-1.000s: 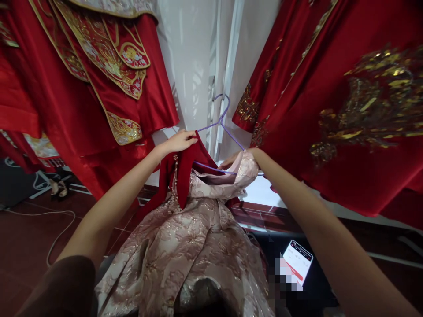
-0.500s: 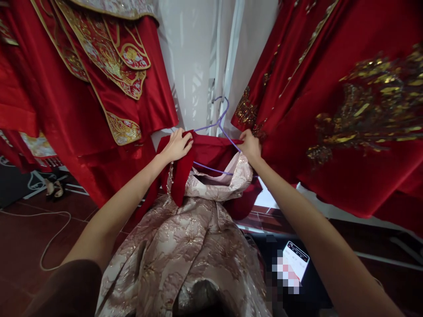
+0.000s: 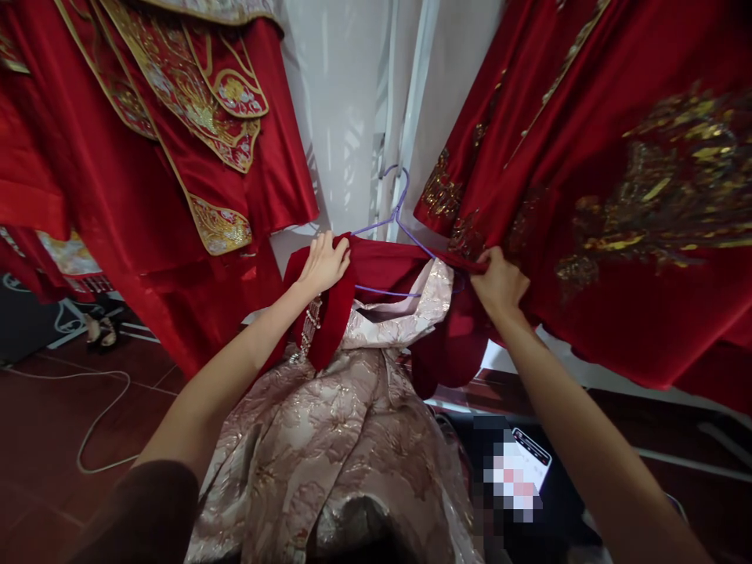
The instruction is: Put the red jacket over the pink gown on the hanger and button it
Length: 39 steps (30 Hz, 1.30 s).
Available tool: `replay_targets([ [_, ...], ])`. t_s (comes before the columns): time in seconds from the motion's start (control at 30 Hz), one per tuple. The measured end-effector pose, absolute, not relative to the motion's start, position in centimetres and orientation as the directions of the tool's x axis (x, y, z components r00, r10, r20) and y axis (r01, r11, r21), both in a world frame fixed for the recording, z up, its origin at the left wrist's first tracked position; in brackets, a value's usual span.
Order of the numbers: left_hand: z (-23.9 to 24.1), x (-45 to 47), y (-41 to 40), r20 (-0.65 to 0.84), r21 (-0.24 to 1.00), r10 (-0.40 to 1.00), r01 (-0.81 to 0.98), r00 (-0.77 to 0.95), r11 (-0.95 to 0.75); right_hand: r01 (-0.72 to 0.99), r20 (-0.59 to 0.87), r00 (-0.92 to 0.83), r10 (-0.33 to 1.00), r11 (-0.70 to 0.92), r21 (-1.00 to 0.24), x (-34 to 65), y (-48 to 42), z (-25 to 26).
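A purple wire hanger (image 3: 399, 219) hangs in front of me with a dark red velvet garment (image 3: 381, 270) draped over it. My left hand (image 3: 323, 262) is closed on the left shoulder of that red garment. My right hand (image 3: 499, 282) is closed on its right side, pulling the cloth outward. Under the red cloth a pink and gold brocade dress (image 3: 341, 439) hangs from the same hanger and spreads down toward me.
Red robes with gold embroidery hang close on the left (image 3: 176, 133) and right (image 3: 616, 204). A white curtain (image 3: 364, 102) is behind the hanger. A phone (image 3: 529, 470) lies on a dark surface at lower right. A white cable (image 3: 88, 439) and shoes (image 3: 99, 329) are on the red floor.
My right hand moved from the hanger's right shoulder out to the right, drawing the red garment across the hanger. My left hand kept its grip at the left shoulder.
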<state>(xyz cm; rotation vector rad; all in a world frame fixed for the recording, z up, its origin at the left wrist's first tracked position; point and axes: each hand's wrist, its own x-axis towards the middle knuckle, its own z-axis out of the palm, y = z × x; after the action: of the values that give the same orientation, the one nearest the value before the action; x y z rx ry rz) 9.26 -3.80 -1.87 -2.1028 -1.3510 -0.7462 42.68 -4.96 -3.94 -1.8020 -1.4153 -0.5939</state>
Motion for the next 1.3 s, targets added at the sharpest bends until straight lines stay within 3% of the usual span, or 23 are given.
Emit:
replay_targets([
  [0.1,-2.2,9.7,-3.7,0.699,-0.076,0.644,0.928,0.311,-0.365,0.947,0.712,0.279,0.645,-0.064,-0.314,42.4,-6.2,-3.9],
  [0.23,-2.9,10.3,-3.9,0.720,0.050,0.646,0.909,0.255,-0.414,0.909,0.652,0.114,0.749,0.187,-0.374,40.2,-7.0,-3.0],
  [0.4,-3.5,10.9,-4.6,0.751,0.077,0.623,0.909,0.217,-0.410,0.696,0.608,0.119,0.785,0.371,-0.615,33.8,-6.5,-2.0],
  [0.53,-3.5,10.8,-4.9,0.748,0.112,0.636,0.908,0.190,-0.403,0.608,0.635,-0.019,0.772,0.513,-0.606,28.4,-7.4,-2.3],
  [0.7,-2.9,10.3,-5.8,0.791,0.124,0.581,0.879,0.192,-0.460,0.667,0.719,0.059,0.693,0.508,-0.545,28.1,-8.9,-3.4],
  [0.83,-2.6,10.9,-7.3,0.821,0.213,0.567,0.881,0.073,-0.422,0.547,0.682,0.134,0.719,0.520,-0.656,30.0,-8.5,-4.2],
  [0.97,-2.7,11.6,-8.6,0.808,0.298,0.588,0.849,0.019,-0.437,0.368,0.602,0.032,0.798,0.550,-0.750,30.4,-8.0,-4.7],
  [1.2,-5.7,13.5,-9.9,0.760,0.487,0.640,0.549,0.116,-0.679,0.218,0.570,-0.169,0.804,0.594,-0.774,28.3,-8.8,-4.9],
  [1.3,-6.8,14.3,-10.0,0.727,0.573,0.675,0.432,0.125,-0.697,0.160,0.544,-0.223,0.809,0.581,-0.798,28.3,-9.1,-5.0],
])
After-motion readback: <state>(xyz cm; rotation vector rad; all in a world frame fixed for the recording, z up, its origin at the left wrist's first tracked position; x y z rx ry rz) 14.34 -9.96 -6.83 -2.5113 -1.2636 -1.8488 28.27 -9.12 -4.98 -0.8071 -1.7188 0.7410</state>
